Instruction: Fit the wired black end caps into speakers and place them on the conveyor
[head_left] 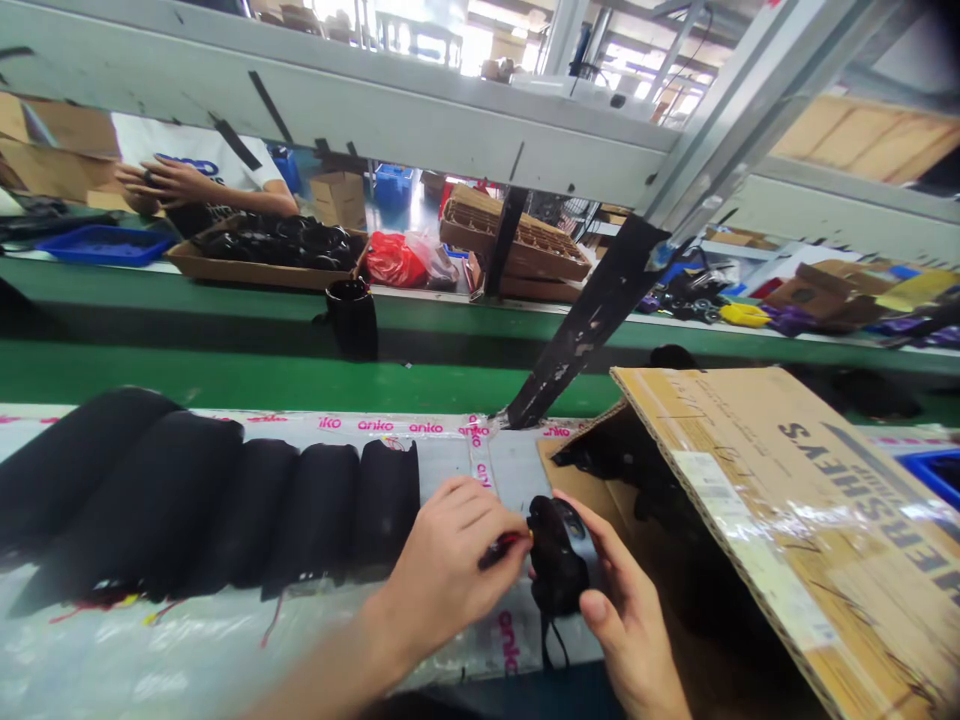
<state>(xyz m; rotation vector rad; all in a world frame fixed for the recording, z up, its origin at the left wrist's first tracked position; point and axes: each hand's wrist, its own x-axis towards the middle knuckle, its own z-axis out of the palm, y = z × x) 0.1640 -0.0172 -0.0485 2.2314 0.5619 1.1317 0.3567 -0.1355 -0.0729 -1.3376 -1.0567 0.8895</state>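
Two bare hands met low in the head view, over the near bench (442, 466). Between them was a rounded black part (555, 570) with a grey band along one side and a thin dark cord (556, 645) hanging below it. The right hand (634, 605) grasped this part from its right side, thumb on the near edge and fingers behind. The left hand (457, 545) had its thumb and fingers pinched around a small dark piece (499, 548) with a touch of red, held up to the part's left side; whether the two touched could not be told.

Five black cylinders (386, 505) lay side by side to the left of the hands, red and yellow wires (154, 612) showing at their near ends. Pink-lettered tape (375, 426) ran along the bench's far edge. Just right of the hands, a cardboard box (787, 500) gaped open, with dark things inside too shadowed to make out.

Beyond the bench, a black cylindrical object (352, 325) stood on a green belt (202, 350). On the far side a co-worker in a white shirt (240, 155) held both hands (172, 185) together, near a shallow carton (262, 266) full of black parts and a blue tray (105, 245).
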